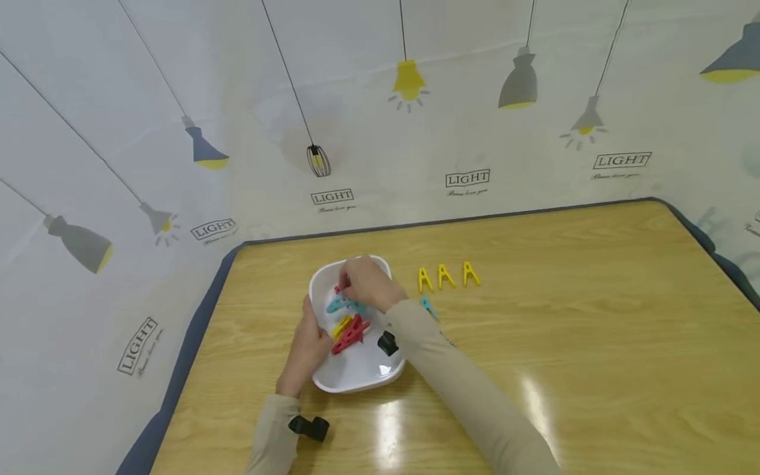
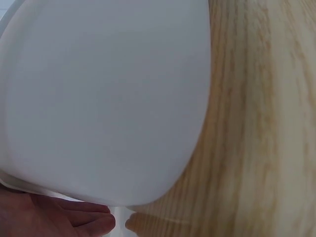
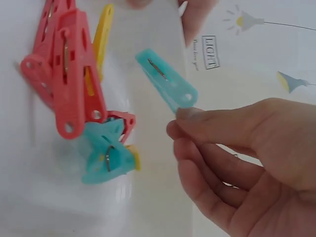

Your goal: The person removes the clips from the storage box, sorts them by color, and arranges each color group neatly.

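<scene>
I see the right hand [image 3: 247, 163] pinching one end of a teal clip [image 3: 168, 81] between thumb and fingertips, just over the white dish [image 1: 356, 376]. The left hand [image 1: 305, 349] rests along the dish's left rim, fingers fairly straight.

Count outside the dish: three yellow clips [image 1: 446, 276] in a row on the wooden table [image 1: 594, 316], one teal clip [image 1: 429, 307] beside the right sleeve.

Inside the dish, right wrist view shows two red clips [image 3: 66, 74], one yellow, one more teal [image 3: 106, 158]. The left wrist view gives only the dish's underside and fingertips
</scene>
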Motion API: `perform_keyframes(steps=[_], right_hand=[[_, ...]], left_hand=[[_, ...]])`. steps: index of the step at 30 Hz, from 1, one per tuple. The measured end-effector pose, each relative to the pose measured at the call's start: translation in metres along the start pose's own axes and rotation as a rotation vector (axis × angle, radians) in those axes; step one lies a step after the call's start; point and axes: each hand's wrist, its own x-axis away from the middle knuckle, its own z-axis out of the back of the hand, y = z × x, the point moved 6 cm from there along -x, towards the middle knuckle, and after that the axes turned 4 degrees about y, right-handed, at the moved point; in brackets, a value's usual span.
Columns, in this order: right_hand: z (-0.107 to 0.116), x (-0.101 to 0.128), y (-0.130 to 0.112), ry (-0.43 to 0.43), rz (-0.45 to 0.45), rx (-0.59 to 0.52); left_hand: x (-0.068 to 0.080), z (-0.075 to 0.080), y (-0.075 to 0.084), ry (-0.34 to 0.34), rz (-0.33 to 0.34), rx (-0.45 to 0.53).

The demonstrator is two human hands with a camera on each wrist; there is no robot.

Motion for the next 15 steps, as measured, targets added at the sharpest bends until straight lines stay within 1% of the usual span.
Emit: perform_keyframes(steps=[4,8,12,15], right_hand=[[0.015,0.008,-0.001,0.055,-0.021,-0.124],[0.029,0.017,0.002,0.164,-0.028,-0.203],[0.038,0.026,0.013,0.291,-0.053,-0.268],[0.039,0.032,0.026,0.348,-0.094,-0.331]], left_hand=[[0.0,0.001,0.001,0.008,-0.004,-0.016],[0.0,0.0,0.001,-0.002,0.012,-0.029],[-0.001,-0.001,0.0,-0.019,0.045,-0.009],[0.0,-0.004,-0.001,-0.026,0.069,0.005]])
